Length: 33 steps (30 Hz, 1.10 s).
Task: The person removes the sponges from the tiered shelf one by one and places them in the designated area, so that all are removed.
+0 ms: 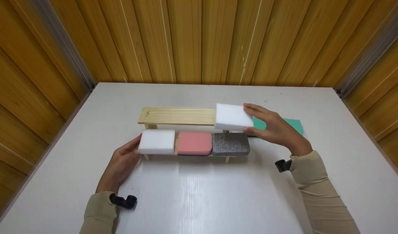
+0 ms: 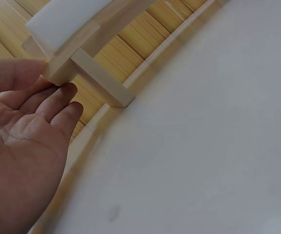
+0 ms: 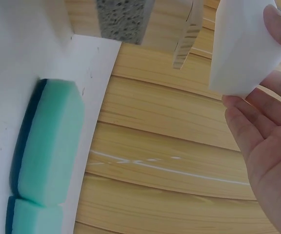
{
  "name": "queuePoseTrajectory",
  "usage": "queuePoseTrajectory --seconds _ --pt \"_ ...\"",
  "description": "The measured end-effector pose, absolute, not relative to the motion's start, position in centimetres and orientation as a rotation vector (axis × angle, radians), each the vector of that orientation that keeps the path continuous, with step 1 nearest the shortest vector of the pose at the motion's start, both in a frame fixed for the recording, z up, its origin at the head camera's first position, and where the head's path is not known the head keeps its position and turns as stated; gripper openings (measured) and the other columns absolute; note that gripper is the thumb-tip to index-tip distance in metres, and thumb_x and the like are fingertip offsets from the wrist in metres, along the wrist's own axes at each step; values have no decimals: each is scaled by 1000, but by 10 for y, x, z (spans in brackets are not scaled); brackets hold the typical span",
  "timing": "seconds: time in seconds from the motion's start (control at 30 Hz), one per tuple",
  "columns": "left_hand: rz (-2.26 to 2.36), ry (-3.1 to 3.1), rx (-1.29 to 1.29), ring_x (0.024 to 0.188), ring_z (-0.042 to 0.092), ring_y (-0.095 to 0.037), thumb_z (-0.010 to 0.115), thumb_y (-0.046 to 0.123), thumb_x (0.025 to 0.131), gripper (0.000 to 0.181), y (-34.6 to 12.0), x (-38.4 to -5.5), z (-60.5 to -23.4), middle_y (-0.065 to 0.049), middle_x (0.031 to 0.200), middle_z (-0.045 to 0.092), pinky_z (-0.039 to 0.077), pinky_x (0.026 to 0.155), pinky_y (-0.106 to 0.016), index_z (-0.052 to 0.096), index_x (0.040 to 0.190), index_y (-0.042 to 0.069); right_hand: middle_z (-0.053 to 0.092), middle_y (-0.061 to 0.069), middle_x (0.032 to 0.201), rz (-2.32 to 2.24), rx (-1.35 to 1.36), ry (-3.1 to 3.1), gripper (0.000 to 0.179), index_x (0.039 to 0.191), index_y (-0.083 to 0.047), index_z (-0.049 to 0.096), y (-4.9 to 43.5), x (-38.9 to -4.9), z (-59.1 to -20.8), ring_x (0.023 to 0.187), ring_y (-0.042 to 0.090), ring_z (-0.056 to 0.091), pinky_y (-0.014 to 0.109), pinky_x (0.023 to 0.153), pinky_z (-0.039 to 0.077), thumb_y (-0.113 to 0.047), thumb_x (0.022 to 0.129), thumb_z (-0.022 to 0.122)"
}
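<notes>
A two-step wooden stand (image 1: pixel 181 116) stands on the table. Its lower step carries a white sponge (image 1: pixel 157 141), a pink sponge (image 1: pixel 194 143) and a grey porous block (image 1: pixel 230 144), side by side. My left hand (image 1: pixel 125 159) grips the left end of that lower step (image 2: pixel 57 68), thumb at its edge and fingertips beneath. With thumb and fingers, my right hand (image 1: pixel 267 126) pinches a second white block (image 1: pixel 234 117) by its right end. This block is tilted at the right end of the upper step, and in the right wrist view it appears above the board.
Green sponges (image 3: pixel 50 141) with dark scouring sides lie on the white table (image 1: pixel 192 198), to the right of the stand and partly behind my right hand. Wood-patterned panels (image 1: pixel 186 42) rise behind the table and at both sides.
</notes>
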<state>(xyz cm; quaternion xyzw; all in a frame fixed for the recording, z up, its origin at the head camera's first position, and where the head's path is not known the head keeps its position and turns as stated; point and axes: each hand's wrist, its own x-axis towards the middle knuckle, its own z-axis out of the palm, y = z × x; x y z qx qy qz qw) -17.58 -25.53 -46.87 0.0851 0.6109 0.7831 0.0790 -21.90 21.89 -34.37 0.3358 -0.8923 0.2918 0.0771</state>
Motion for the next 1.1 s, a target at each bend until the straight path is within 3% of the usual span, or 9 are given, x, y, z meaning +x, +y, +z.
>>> queuePoseTrajectory --seconds 0.63,0.77,0.9,1.0,1.1 --pt "2377 1787 215 148 17 -22 55 3 95 61 -255 -176 -469 -10 160 21 35 110 -18 27 149 -1 39 10 152 865 821 -2724 70 144 -5 43 249 -215 -362 140 33 37 50 110 36 -27 85 73" --pt "2375 1798 219 148 17 -22 54 2 95 61 -255 -176 -469 -11 160 21 35 110 -17 27 149 -1 40 9 152 862 808 -2704 70 144 -6 43 254 -214 -365 140 33 37 27 115 32 -27 84 74" --pt "2358 1830 243 148 16 -23 54 4 95 61 -255 -176 -469 -12 160 21 35 110 -17 27 149 -2 40 10 152 858 811 -2683 70 144 -5 43 259 -214 -368 139 34 39 5 107 22 -25 84 74" --pt "2357 1834 245 148 17 -23 55 4 95 61 -255 -176 -469 -12 160 21 34 110 -17 27 149 -2 40 10 152 829 798 -2690 70 144 -4 43 263 -212 -371 138 35 39 14 112 28 -24 85 73" --pt "2355 1838 248 148 17 -23 55 4 95 61 -255 -176 -470 -12 160 21 34 110 -17 27 149 -3 39 11 152 794 766 -2717 70 145 -5 41 266 -210 -373 138 36 38 37 113 34 -27 86 72"
